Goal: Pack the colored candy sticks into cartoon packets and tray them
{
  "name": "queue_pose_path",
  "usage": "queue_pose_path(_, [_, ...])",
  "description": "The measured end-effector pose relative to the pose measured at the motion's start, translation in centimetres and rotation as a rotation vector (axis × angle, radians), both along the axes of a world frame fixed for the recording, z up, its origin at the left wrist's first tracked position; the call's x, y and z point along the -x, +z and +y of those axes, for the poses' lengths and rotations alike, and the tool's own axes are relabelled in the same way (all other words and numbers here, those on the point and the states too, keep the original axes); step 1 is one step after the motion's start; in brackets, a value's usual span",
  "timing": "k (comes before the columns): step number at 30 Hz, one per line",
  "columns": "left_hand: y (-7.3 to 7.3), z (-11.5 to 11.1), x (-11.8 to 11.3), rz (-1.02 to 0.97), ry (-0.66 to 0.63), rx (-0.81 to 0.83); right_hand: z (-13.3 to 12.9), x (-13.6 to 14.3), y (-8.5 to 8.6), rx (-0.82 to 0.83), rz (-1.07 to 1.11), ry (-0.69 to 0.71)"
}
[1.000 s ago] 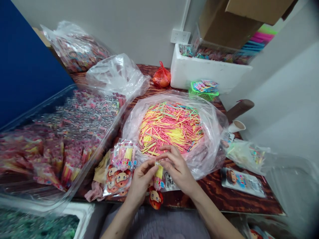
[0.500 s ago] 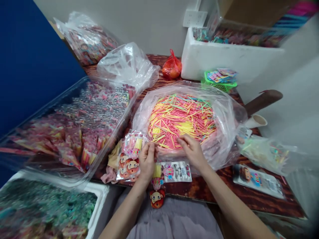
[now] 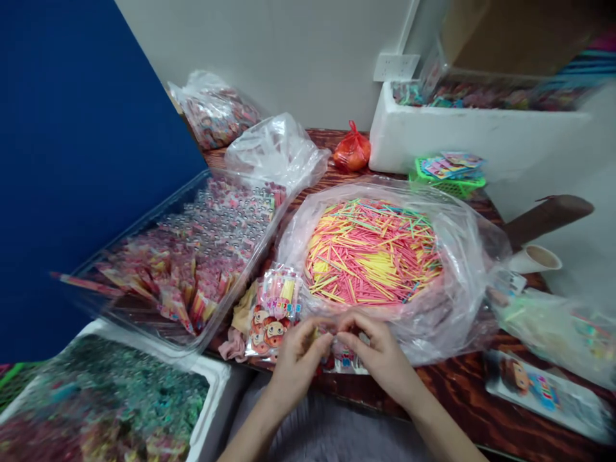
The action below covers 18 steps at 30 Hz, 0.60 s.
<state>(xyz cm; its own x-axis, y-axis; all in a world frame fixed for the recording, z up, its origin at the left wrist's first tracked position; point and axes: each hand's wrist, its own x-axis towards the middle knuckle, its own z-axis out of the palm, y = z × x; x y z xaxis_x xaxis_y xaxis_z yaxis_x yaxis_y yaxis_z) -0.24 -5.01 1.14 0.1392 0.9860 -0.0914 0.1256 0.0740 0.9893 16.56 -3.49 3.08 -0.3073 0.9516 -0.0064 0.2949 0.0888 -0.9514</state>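
A small packet (image 3: 344,356) is pinched between the fingertips of the left hand (image 3: 298,359) and the right hand (image 3: 380,356) at the table (image 3: 462,398) edge, close to the body, so both hands can work its mouth. The sticks (image 3: 373,250) lie heaped in an open bag (image 3: 462,282) just behind, within easy reach. Filled packets (image 3: 272,314) are stacked just left.
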Motion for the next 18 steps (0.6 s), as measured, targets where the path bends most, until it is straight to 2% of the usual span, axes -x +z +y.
queue_pose_path(2, [0.4,-0.5,0.1,-0.080,0.014,0.066,-0.4,0.3,1.1,-0.014,0.043,-0.033])
queue_pose_path(4, [0.8,-0.5,0.8,-0.082,0.084,0.058,-0.6,0.8,1.4,-0.004,0.079,-0.023])
queue_pose_path(7, [1.1,0.7,2.8,0.020,0.189,-0.015,0.1,0.4,0.3,0.019,0.095,-0.050])
queue_pose_path(9, [0.8,2.1,4.2,0.146,0.270,-0.090,1.5,-1.0,-1.2,-0.029,0.021,-0.157])
queue_pose_path(11, [-0.1,3.8,5.2,0.332,0.312,-0.186,3.3,-3.1,-2.8,-0.148,-0.174,-0.303])
queue_pose_path(14, [-2.2,6.1,5.8,0.748,0.388,-0.355,6.1,-6.1,-4.4,-0.324,-0.625,-0.441])
queue_pose_path(16, [-3.8,7.1,5.9,0.943,0.437,-0.412,7.5,-7.3,-5.0,-0.364,-0.909,-0.443])
queue_pose_path(18, [-4.8,7.6,6.0,0.997,0.478,-0.414,8.4,-7.7,-5.2,-0.369,-1.110,-0.393])
